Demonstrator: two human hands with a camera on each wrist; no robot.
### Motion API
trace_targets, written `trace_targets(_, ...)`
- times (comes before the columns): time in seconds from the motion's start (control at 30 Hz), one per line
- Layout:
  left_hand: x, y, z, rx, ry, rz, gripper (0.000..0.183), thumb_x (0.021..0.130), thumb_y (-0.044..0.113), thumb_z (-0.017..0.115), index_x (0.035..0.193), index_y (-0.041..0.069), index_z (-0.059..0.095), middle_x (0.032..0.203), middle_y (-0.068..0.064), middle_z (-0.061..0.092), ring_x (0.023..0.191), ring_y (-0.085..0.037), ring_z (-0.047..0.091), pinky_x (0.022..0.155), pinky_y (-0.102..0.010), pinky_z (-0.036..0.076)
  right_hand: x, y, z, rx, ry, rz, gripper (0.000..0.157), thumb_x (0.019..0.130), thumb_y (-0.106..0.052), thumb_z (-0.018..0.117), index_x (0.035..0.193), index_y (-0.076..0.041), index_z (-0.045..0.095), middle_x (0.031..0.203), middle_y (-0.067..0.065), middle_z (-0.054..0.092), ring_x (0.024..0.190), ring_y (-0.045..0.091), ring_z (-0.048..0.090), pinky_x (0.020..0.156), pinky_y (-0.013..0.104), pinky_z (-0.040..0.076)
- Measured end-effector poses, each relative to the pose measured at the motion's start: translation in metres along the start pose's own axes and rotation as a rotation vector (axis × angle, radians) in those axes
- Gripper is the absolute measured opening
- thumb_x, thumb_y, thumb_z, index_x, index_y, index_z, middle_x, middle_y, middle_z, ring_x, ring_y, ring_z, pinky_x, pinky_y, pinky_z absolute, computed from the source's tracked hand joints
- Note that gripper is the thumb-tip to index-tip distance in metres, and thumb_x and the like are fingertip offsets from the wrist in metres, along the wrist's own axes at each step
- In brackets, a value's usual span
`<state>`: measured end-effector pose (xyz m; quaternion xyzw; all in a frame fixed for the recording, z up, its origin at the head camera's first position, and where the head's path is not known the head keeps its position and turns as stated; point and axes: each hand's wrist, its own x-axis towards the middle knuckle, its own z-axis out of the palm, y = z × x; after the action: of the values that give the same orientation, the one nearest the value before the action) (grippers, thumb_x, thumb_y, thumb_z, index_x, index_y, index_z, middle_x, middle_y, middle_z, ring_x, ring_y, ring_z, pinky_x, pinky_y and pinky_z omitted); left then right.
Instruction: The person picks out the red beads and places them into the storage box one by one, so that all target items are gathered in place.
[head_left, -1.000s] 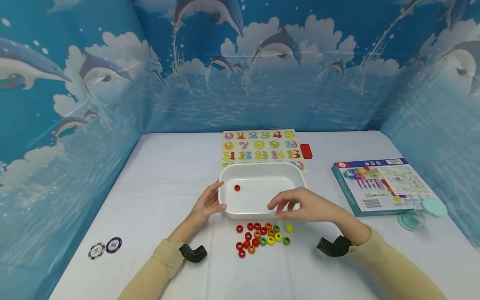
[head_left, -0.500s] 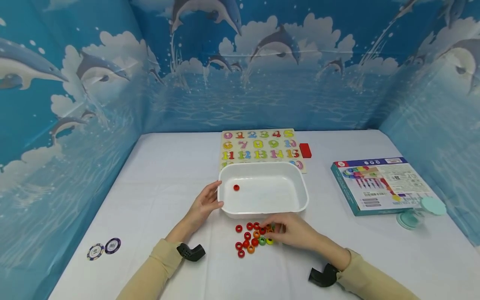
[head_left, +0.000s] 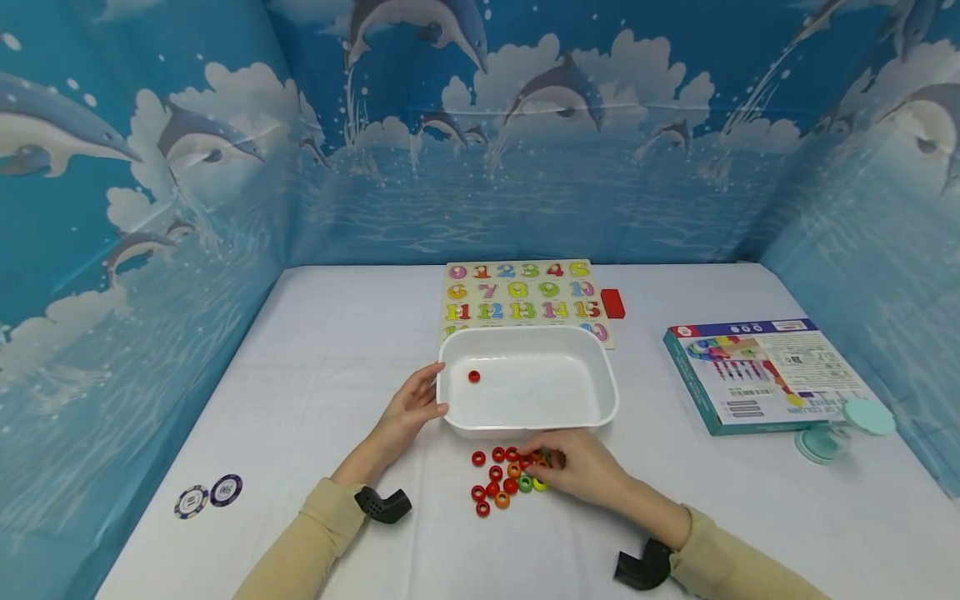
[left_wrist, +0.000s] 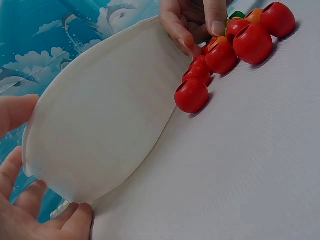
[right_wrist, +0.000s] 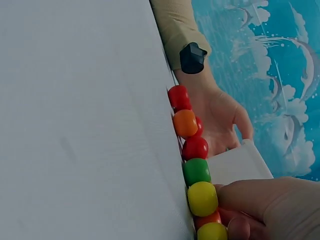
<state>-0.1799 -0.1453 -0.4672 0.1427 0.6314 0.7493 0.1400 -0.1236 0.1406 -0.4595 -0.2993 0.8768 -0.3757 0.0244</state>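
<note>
A white tray (head_left: 540, 387) stands in the middle of the table with one red bead (head_left: 474, 377) inside. My left hand (head_left: 403, 412) grips the tray's left end, thumb near the front corner and fingers along the side. In the left wrist view its fingertips touch the tray wall (left_wrist: 105, 110). Just in front of the tray lie several loose beads, red (head_left: 478, 458), orange (head_left: 502, 500), green (head_left: 525, 483) and yellow (right_wrist: 202, 199). My right hand (head_left: 581, 467) reaches in at their right side, thumb and forefinger pinching a red bead (head_left: 526, 462); the hand covers some other beads.
Behind the tray lies a number puzzle board (head_left: 517, 292), partly overlapped by it, with a red block (head_left: 612, 303) beside it. A teal-edged box (head_left: 765, 375) lies at right, near a small clear jar (head_left: 821, 442) and round lid (head_left: 868, 415). Two poker chips (head_left: 227, 490) lie at left.
My right hand has come down from over the tray's front right to the beads, where it now pinches a red one. The left hand stays on the tray.
</note>
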Motion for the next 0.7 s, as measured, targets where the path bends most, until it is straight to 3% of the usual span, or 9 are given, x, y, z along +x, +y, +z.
trace_targets(0.2,0.0,-0.001,0.0,-0.01,-0.002,0.001,0.062,0.082,0.004,0.061,0.136,0.012,0.032,0.143,-0.003,0.027,0.13,-0.02,0.025,0.103,-0.034,0.026,0.001,-0.002,0.003,-0.016,0.034,0.033,0.018,0.075,-0.022,0.072,0.092,-0.024,0.068,0.069,-0.017,0.052,0.051,0.002,0.044,0.045,0.019,0.041)
trace_targets(0.4,0.0,-0.004,-0.002,-0.011,-0.002,-0.004,0.063,0.081,0.007,0.063,0.136,0.013,0.033,0.143,-0.002,0.026,0.13,-0.019,0.025,0.103,-0.035,0.025,-0.001,-0.01,-0.003,0.002,0.014,0.02,0.018,0.074,-0.021,0.072,0.092,-0.022,0.068,0.074,-0.017,0.057,0.056,0.001,0.047,0.048,0.018,0.043)
trace_targets(0.53,0.001,-0.004,-0.002,-0.017,-0.009,0.0,0.062,0.082,0.005,0.061,0.136,0.012,0.032,0.144,-0.002,0.025,0.13,-0.02,0.025,0.103,-0.035,0.026,-0.002,-0.025,-0.018,0.027,-0.056,-0.004,0.019,0.076,-0.024,0.071,0.095,-0.022,0.067,0.077,-0.017,0.059,0.06,0.002,0.049,0.051,0.018,0.045)
trace_targets(0.7,0.001,-0.001,-0.001,-0.01,-0.007,-0.003,0.062,0.082,0.006,0.062,0.136,0.014,0.032,0.144,-0.002,0.025,0.13,-0.02,0.024,0.103,-0.034,0.025,0.01,-0.042,-0.049,0.05,-0.108,-0.107,0.021,0.077,-0.028,0.07,0.098,-0.027,0.064,0.079,-0.016,0.059,0.06,0.002,0.049,0.048,0.019,0.044)
